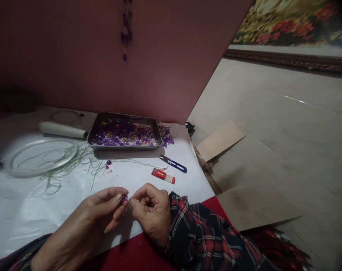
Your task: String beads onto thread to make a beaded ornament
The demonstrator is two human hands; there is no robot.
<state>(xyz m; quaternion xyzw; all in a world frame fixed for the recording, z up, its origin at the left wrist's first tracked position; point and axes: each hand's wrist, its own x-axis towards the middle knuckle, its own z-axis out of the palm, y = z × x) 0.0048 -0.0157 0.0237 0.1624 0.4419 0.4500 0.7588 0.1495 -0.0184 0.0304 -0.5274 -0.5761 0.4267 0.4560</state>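
Between the thumb and forefinger of my left hand (103, 209) is a small purple bead (124, 197). My right hand (152, 210) is closed in a pinch right beside it, thumb against forefinger. Whatever lies in that pinch is too small to make out. Both hands hover over the near edge of the white table covering (75, 210). Just beyond them lie a few loose beads (108, 163), a red lighter (163, 175) and blue-handled thread snips (173, 164).
A metal tray (125, 148) of mixed purple, clear and red beads stands at the back, with more beads (167, 136) spilled at its right. Tangled green cord (65, 162), a white ring (11, 171) and a cone (62, 129) lie left. A purple beaded strand (125, 35) hangs above.
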